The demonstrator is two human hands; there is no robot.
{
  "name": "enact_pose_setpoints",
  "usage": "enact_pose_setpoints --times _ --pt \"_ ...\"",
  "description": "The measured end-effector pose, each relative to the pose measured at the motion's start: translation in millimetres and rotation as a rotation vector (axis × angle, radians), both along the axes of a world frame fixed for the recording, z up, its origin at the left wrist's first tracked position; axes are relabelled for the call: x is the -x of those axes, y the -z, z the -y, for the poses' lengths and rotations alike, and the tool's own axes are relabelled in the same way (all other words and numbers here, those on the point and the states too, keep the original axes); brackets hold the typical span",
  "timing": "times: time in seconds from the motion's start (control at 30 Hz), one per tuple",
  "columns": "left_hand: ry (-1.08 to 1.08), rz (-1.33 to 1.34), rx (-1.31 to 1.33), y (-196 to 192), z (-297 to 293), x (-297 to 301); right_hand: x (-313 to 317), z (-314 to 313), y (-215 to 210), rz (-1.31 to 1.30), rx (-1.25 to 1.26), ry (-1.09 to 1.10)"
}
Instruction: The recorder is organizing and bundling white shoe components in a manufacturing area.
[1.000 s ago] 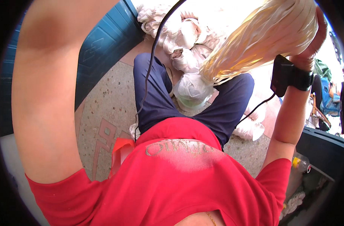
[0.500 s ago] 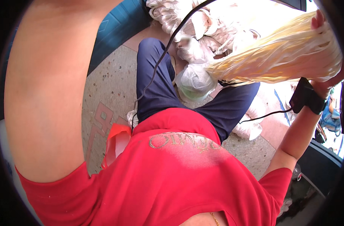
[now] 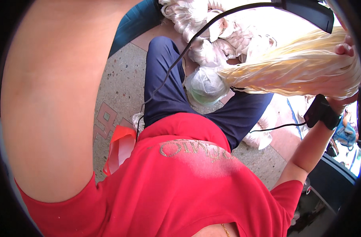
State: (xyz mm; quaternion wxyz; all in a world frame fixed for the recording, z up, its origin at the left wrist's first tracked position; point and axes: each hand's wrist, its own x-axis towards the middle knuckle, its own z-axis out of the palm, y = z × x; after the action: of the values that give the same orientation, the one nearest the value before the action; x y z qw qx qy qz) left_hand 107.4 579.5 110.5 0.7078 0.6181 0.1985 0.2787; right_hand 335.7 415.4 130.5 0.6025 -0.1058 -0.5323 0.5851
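A thick hank of pale cream, ribbon-like strands (image 3: pixel 291 73) stretches across the upper right. My right hand (image 3: pixel 346 102) grips its right end from behind and below, mostly hidden by the strands. Fingertips curl over the hank near the right rim; whose hand they belong to is unclear. The hank's left end meets a translucent plastic-wrapped bundle (image 3: pixel 207 85) between my knees. My left arm rises along the left side and leaves at the top. A strip of skin at the upper right rim, beside a black device (image 3: pixel 308 14), may be my left hand; its fingers cannot be made out.
White coiled strands and bags (image 3: pixel 227 43) are heaped beyond my knees. A black cable (image 3: pixel 168 73) crosses over my left leg. An orange-edged bag (image 3: pixel 121 148) lies at my left hip. A blue panel (image 3: pixel 135 25) stands at the upper left. A second device (image 3: pixel 320 112) sits on my right wrist.
The right end of the hank has dropped slightly, with my right hand. The upper black device has come further into view, and its cable has shifted right. My left upper arm has swung slightly right.
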Motion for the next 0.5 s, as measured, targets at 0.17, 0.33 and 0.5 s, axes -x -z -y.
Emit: enact_pose_setpoints --times 0.17,0.33,0.5 --pt "-0.003 0.012 0.002 4.7 -2.6 -1.9 1.5 -2.3 3.5 -0.026 -0.018 -0.083" --pt "-0.012 0.020 0.007 12.0 -2.9 -0.8 -1.3 -2.5 4.2 -0.065 0.025 -0.091" --pt "-0.023 0.025 0.005 16.0 -8.4 -2.1 9.5 -10.9 0.1 -0.008 -0.101 -0.213"
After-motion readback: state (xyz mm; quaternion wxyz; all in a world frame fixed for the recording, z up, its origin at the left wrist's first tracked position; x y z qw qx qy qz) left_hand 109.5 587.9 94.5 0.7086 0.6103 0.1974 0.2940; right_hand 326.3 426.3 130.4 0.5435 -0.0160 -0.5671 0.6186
